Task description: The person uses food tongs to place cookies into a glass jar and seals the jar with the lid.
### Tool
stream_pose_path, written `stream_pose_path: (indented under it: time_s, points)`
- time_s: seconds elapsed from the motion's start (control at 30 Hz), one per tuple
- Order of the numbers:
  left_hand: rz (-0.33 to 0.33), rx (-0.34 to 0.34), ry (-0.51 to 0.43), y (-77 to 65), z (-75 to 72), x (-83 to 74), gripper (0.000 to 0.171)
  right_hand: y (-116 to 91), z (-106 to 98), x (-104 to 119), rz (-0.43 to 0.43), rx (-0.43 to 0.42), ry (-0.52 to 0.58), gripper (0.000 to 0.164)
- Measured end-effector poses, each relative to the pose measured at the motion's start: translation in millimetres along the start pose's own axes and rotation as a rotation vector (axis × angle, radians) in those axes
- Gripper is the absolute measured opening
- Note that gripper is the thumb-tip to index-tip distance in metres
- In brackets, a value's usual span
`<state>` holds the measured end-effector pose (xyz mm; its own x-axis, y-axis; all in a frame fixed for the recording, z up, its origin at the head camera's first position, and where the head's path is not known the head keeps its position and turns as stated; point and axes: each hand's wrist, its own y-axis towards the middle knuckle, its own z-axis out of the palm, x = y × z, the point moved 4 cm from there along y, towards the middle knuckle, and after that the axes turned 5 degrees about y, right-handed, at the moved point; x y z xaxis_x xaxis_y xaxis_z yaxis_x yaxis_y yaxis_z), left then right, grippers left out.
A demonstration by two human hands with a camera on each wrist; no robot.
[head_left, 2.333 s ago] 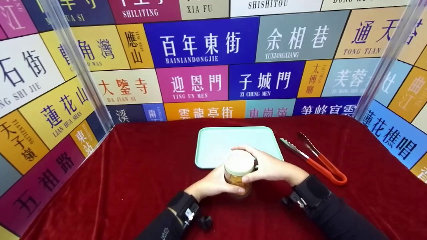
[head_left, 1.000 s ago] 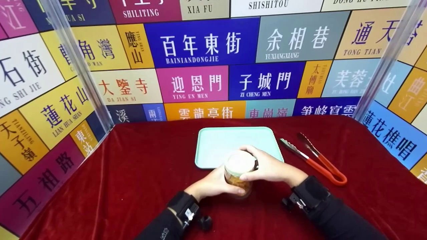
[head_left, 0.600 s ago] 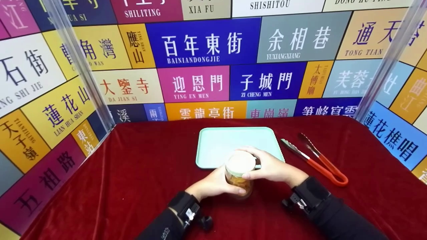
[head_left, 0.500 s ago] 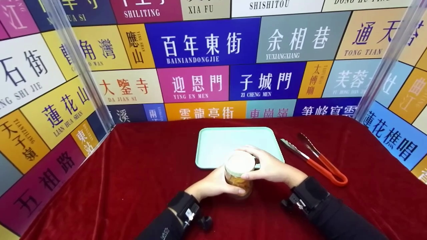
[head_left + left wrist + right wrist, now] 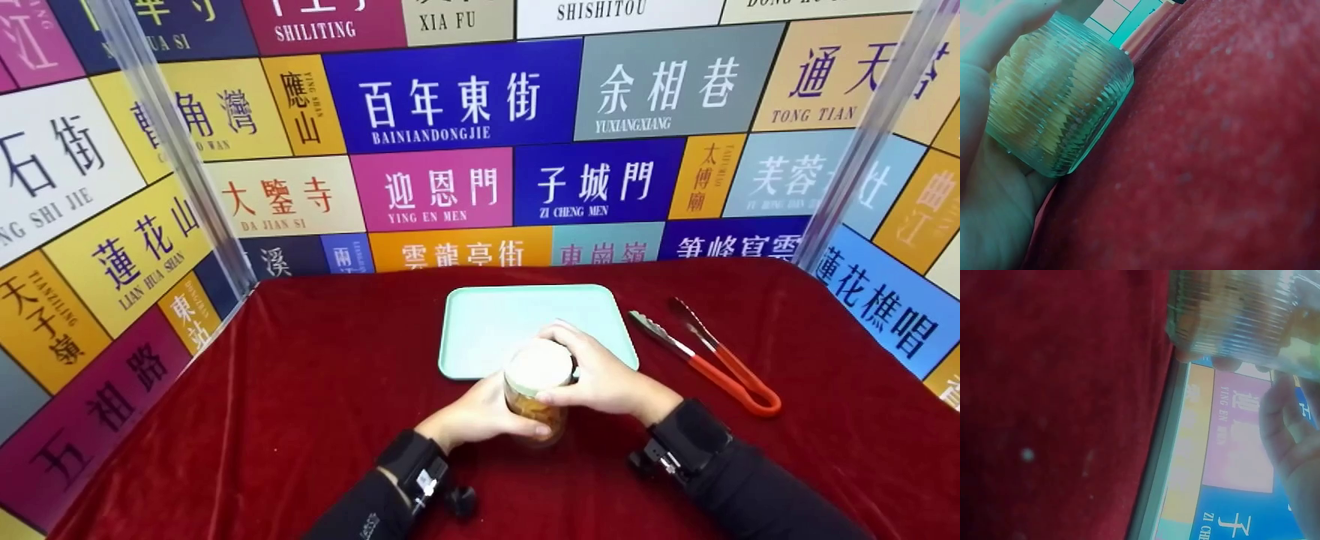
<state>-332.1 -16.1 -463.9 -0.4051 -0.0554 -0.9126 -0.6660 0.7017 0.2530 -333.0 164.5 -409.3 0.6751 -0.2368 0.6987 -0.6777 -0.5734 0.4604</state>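
Note:
A clear ribbed jar (image 5: 529, 407) with yellow-orange pieces inside stands upright near the table's middle, just in front of the tray. Its round pale lid (image 5: 538, 367) is on top. My left hand (image 5: 476, 412) grips the jar's body from the left, thumb across the front. From the right, my right hand (image 5: 607, 379) holds the lid, thumb at its front edge and fingers round the far side. In the left wrist view the jar's ribbed base (image 5: 1061, 112) shows close to the red cloth. The right wrist view has the jar's lower wall (image 5: 1230, 315) above the right fingers.
Behind the jar lies a mint-green tray (image 5: 480, 322). To its right rest metal tongs with red handles (image 5: 720, 381), spread apart. Dark red cloth (image 5: 330, 360) covers the table, and a wall of coloured street-name panels (image 5: 457, 97) rises at the back.
My right hand has shifted round the lid, its fingers moving right and its wrist drawing slightly left. The left hand and jar stay in place.

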Motion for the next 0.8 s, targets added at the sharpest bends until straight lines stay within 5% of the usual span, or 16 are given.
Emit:
stream_pose_path:
  time_s: [0.37,0.8]
  points:
    - [0.002,-0.034,0.041,-0.8,1.2,-2.6,0.078,1.8,4.2,4.1,0.116,-0.067,-0.014,0.065]
    - [-0.011,-0.042,0.031,1.7,0.8,1.9,0.082,-0.9,-2.5,2.7,0.164,0.07,0.063,0.085]
